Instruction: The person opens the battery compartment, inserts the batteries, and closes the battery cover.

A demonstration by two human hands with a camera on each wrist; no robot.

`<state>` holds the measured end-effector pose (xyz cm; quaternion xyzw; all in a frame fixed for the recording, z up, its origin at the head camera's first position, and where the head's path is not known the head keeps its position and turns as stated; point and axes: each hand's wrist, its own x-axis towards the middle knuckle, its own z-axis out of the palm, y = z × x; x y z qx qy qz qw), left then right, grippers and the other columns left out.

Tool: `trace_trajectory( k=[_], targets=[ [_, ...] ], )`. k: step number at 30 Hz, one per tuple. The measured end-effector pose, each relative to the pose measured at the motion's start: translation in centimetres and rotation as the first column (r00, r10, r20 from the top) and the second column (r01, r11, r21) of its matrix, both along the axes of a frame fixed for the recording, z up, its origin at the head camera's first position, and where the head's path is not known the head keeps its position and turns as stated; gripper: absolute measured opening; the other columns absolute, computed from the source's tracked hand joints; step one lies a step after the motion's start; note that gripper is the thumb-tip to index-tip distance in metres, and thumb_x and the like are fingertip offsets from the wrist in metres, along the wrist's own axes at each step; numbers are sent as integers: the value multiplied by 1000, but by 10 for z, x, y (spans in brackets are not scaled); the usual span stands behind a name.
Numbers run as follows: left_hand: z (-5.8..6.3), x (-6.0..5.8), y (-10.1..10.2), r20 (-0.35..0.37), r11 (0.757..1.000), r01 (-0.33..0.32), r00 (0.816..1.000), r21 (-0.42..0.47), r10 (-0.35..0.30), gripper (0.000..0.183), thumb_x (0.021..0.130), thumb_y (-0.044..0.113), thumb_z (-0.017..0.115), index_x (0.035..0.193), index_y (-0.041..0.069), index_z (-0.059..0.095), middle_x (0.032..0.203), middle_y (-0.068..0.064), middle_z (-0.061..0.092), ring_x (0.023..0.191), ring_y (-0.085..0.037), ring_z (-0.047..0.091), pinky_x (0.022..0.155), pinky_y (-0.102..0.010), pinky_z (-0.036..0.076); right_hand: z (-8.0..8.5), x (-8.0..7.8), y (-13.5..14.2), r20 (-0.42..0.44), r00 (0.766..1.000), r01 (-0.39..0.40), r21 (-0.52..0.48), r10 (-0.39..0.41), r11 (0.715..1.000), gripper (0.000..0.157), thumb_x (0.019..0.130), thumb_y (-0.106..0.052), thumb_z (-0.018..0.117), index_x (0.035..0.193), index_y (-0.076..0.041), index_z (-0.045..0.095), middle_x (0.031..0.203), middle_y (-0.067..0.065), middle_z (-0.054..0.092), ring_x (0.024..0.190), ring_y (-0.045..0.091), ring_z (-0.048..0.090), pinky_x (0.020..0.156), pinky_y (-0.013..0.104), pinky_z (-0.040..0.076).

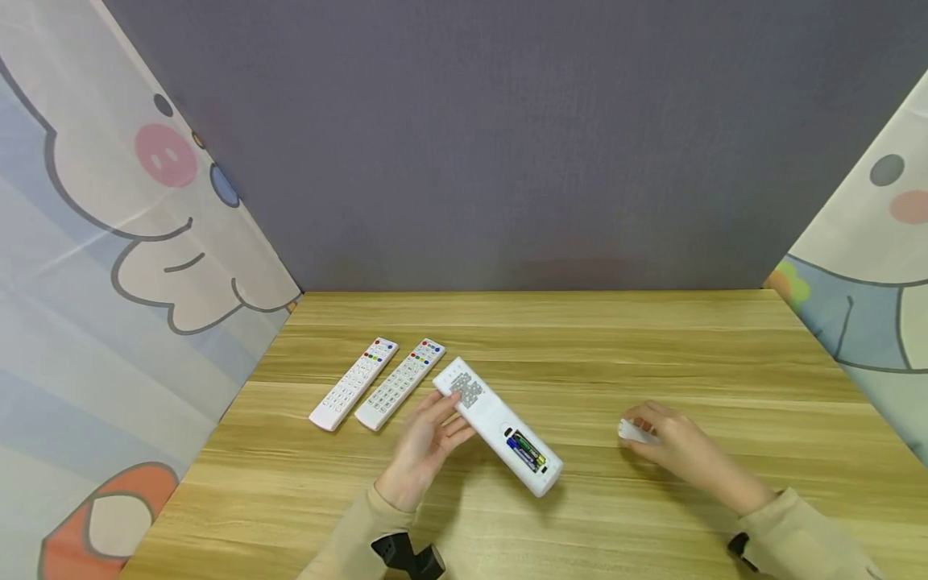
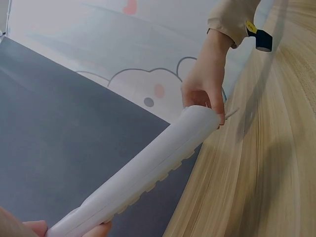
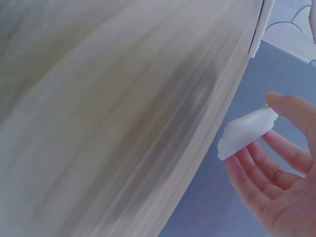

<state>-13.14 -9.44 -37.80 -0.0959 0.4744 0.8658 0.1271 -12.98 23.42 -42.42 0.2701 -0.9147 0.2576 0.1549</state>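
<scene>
My left hand grips a white remote control by its upper end, back side up, tilted down to the right above the table. Its battery compartment is uncovered, with two batteries lying inside. In the left wrist view the remote shows edge-on, rubber buttons along its underside. Off to the right, my right hand pinches a small white battery cover between thumb and fingers. The right wrist view shows that cover from close by, held at its ends.
Two more white remotes lie face up on the wooden table, a left one and a right one, just beyond my left hand. A grey panel stands along the back edge, and cartoon-printed cloths flank the table.
</scene>
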Motion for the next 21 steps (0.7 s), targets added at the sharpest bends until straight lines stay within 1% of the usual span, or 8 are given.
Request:
trace_trajectory(
  k=[3, 6, 16, 21],
  targets=[
    [0, 0, 0, 3, 1000, -1, 1000, -1, 1, 37, 89, 5, 48, 122, -4, 36, 90, -5, 61, 79, -20, 62, 81, -36, 51, 1, 1, -4, -55, 998, -29, -22, 27, 999, 33, 61, -3, 77, 90, -1, 61, 77, -5, 57, 65, 6, 53, 50, 17, 48],
    [0, 0, 0, 4, 1000, -3, 1000, -3, 3, 36, 89, 5, 49, 122, -4, 37, 90, -5, 61, 80, -19, 62, 82, -37, 51, 3, 2, -7, -84, 995, -51, -44, 48, 998, 34, 59, -2, 77, 89, -1, 61, 77, -5, 57, 65, 5, 52, 50, 17, 49],
    [1, -1, 2, -2, 1000, -5, 1000, -1, 5, 40, 89, 5, 48, 125, -5, 35, 91, -6, 62, 81, -21, 62, 84, -38, 50, 9, 6, -20, -109, 991, -81, -77, 73, 994, 36, 58, 1, 77, 89, 1, 60, 77, -3, 57, 65, 5, 53, 52, 16, 49],
    [0, -2, 3, -5, 1000, -3, 1000, -3, 3, 41, 89, 5, 47, 126, -6, 34, 91, -6, 61, 81, -22, 62, 83, -38, 50, 11, 8, -27, -104, 993, -73, -108, 62, 991, 36, 58, 1, 77, 90, 2, 60, 76, -4, 56, 65, 5, 53, 51, 16, 49]
  ],
)
